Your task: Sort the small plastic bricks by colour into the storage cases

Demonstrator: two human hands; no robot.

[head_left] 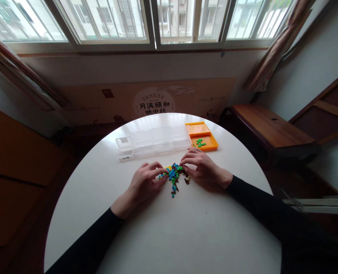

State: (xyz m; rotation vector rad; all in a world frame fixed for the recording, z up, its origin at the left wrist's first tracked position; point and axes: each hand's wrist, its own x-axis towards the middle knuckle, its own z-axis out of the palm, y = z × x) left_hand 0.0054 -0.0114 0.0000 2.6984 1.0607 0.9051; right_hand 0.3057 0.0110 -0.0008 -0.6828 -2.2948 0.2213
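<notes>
A pile of tiny building bricks in blue, green, yellow and brown lies on the white round table. At its left edge is my left hand, thumb and forefinger closed around what looks like a small green brick. My right hand reaches in from the other side, its thumb and forefinger close together at the pile's right edge; what is between them is too small to make out. Beyond it, an orange tray holds several green bricks. A few brown bricks lie under the right hand.
A clear plastic compartment box stretches left from the orange tray, behind both hands. The round white table has its far edge near a printed cardboard panel. To the right stands a wooden bench.
</notes>
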